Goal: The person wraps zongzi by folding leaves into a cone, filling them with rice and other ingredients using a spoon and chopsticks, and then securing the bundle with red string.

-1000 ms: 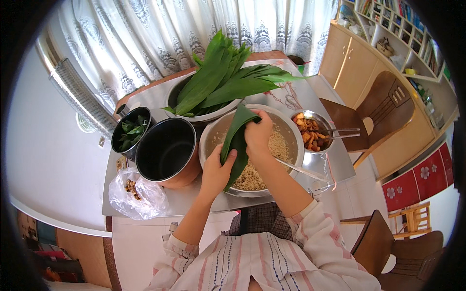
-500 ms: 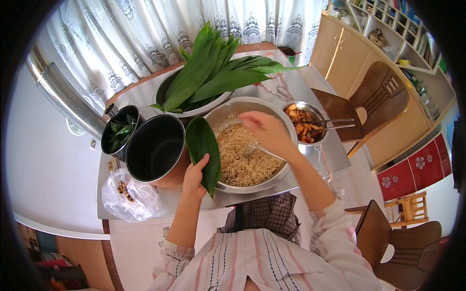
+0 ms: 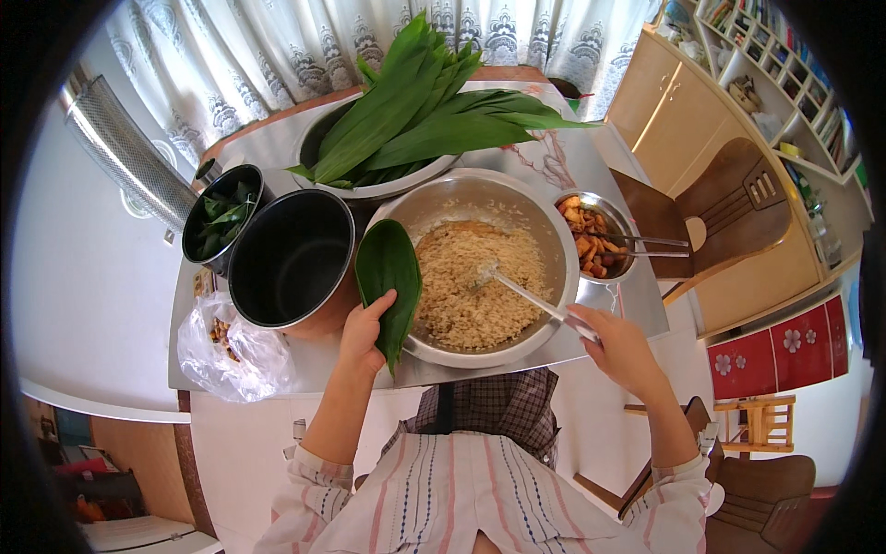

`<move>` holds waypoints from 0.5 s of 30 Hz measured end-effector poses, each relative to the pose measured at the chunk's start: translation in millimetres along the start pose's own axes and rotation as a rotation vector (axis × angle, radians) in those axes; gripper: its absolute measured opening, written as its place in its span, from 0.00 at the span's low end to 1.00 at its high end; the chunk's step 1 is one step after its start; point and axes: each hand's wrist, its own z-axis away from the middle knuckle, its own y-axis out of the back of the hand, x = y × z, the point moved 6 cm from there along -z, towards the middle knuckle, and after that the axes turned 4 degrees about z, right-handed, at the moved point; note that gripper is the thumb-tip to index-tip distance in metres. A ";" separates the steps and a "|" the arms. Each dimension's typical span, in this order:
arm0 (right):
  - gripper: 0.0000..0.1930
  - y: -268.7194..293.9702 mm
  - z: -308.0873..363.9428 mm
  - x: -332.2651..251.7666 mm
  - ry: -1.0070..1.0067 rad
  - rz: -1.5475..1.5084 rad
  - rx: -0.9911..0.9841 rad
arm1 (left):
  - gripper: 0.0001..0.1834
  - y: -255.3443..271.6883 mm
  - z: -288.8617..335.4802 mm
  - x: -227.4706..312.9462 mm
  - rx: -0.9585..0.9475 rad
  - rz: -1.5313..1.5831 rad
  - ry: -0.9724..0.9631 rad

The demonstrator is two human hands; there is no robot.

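Your right hand [image 3: 620, 342] has moved from over the big round silver metal bowl [image 3: 461, 189] to its near right rim, and its fingers are now closed on the tail end of a long, pale, shiny spoon [image 3: 526, 294]. Your left hand [image 3: 363, 334] keeps its hold on the long green pointed leaf [image 3: 388, 268], with the thumb on the front and the other fingers mostly hidden behind. That leaf stands up between the deep round black-lined copper pot [image 3: 337, 240] and the bowl, on the near side of the silver-grey desk [image 3: 639, 300]. It hides a bit of the bowl's left rim; you can't tell if they touch.

The leaf should be very light, bendy and maybe slippery, and it could split if you pinch hard. Hold it low, where its sides curl in, and squeeze softly. The spoon looks stiff. Its head is stuck in the pale brown grains [image 3: 461, 319], which look damp and clumpy, so they may drag on it. The handle's end is a good place to hold.
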 end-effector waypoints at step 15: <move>0.09 47.4 -48.3 -52.5 0.081 -0.225 0.245 | 0.15 -1.2 8.0 0.5 0.002 -0.041 -0.032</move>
